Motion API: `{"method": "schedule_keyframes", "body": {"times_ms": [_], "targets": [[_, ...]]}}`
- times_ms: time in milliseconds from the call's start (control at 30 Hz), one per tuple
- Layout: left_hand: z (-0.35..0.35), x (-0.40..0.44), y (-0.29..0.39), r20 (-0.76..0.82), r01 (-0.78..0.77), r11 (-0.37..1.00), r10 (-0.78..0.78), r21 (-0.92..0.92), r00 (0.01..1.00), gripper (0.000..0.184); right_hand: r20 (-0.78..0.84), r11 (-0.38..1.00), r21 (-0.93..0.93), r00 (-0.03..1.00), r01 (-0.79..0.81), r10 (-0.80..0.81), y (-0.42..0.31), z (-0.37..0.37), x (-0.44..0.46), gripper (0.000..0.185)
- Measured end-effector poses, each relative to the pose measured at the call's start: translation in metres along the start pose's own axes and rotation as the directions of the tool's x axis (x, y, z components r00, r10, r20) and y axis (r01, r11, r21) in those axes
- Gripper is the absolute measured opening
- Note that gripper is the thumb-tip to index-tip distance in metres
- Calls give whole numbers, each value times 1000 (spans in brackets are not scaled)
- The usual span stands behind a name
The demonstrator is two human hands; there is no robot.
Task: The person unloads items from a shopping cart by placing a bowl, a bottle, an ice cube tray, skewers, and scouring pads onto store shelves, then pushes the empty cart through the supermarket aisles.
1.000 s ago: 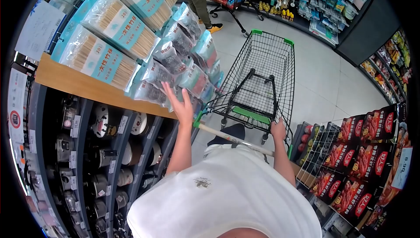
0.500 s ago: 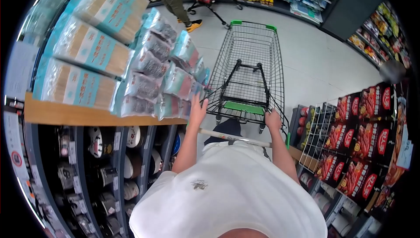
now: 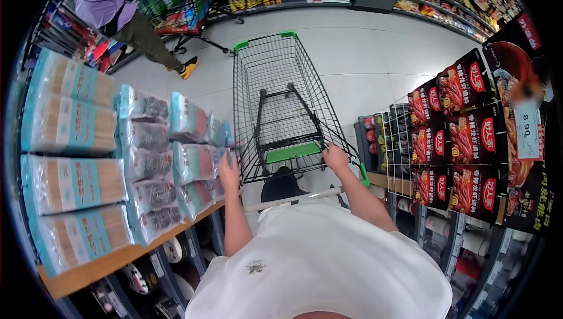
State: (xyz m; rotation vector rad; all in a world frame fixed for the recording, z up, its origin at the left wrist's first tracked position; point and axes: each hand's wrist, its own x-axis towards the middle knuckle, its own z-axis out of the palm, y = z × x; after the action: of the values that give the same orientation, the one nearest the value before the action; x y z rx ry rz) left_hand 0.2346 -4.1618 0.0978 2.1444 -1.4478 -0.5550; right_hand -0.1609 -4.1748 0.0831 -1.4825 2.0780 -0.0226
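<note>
A black wire shopping cart point(image 3: 287, 96) with green corner caps and a green seat flap point(image 3: 293, 152) stands in front of me; its basket holds nothing. My right hand point(image 3: 335, 157) is closed on the rear right part of the cart. My left hand point(image 3: 229, 171) is upright at the rear left corner of the cart, fingers extended, close beside the clear-and-blue bags point(image 3: 195, 160) on the shelf. Whether it touches the cart or a bag is hard to make out. A pale bar point(image 3: 293, 197) crosses just before my white shirt.
Packs of tan sticks point(image 3: 85, 187) and bags of dark goods point(image 3: 149, 149) fill the wooden shelf point(image 3: 94, 269) at left. Black-and-red food packs point(image 3: 466, 134) hang at right. A person in a purple top point(image 3: 102, 5) stands by another cart point(image 3: 182, 14) at upper left.
The view has swung to the right, so the cart and both hands sit further left in the picture. The left hand's fingers look less spread. The right hand stays on the cart.
</note>
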Motion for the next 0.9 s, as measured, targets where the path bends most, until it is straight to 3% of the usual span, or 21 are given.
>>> {"method": "schedule_keyframes", "body": {"times_ms": [100,133,200,233,300,367,433,500,533,733,833,900], "targets": [[24,25,-25,294,69,994,-90,80,951,45,-74,992,58,992,110,-105,-3,-10,7,40],[29,31,-25,381,83,990,-120,111,917,45,-215,974,-4,951,227,-222,-3,-18,6,42],[37,45,-23,399,98,974,-175,207,900,44,-450,893,-179,772,414,-448,2,-33,5,47],[40,52,-20,406,103,962,-203,255,891,44,-475,912,-207,779,354,-410,9,-36,7,56],[50,67,-26,390,76,967,-169,244,905,39,-472,965,-238,855,111,-215,23,-51,14,57],[57,79,-31,386,71,970,-160,233,908,38,-242,976,-162,965,-147,105,47,-54,25,49],[65,92,-35,415,101,972,-182,210,891,37,2,940,-39,941,-338,338,68,-56,38,38],[91,111,-70,451,121,977,-189,174,872,39,157,861,382,942,-336,297,75,-56,46,36],[98,117,-73,418,84,981,-152,177,895,35,61,904,331,962,-270,266,73,-53,49,40],[106,159,-61,376,44,989,-94,139,922,34,1,937,218,960,-274,280,59,-53,71,48],[99,186,-38,504,157,967,-239,201,830,39,-65,957,149,963,-248,260,56,-51,84,49],[100,201,-27,514,107,970,-207,218,832,39,-70,958,134,962,-254,265,47,-56,89,49]]}}
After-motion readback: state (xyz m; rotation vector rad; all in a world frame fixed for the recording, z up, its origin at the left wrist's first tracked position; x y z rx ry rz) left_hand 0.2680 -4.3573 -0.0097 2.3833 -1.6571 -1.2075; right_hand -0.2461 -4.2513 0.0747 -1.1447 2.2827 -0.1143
